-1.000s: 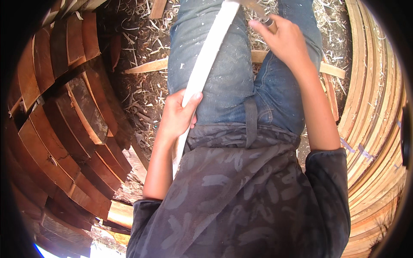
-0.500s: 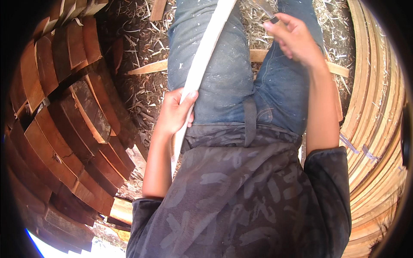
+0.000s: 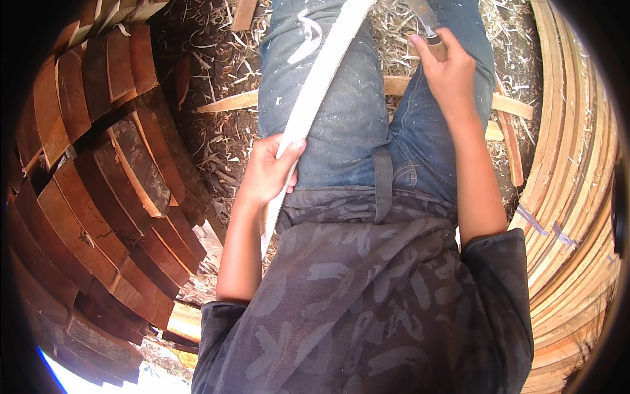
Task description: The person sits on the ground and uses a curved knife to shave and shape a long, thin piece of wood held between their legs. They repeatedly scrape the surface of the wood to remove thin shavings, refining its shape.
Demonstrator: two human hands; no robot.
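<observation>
Long pale wooden strip (image 3: pixel 312 98), slanting over the left leg of faded blue denim jeans (image 3: pixel 344 125), gripped toward its lower end in the closed left hand (image 3: pixel 268 169), thumb on top. Brown-handled metal-bladed tool (image 3: pixel 432 38), held in the curled right hand (image 3: pixel 451 75), stretched forward.

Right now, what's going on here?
The person's left hand grips a long, pale wooden strip slanting over the left leg of their blue jeans. The right hand holds a brown-handled, metal-bladed tool, apart from the strip. A curled white shaving lies on the jeans. Reddish-brown wooden boards are stacked at left, tan wooden slats at right.
</observation>
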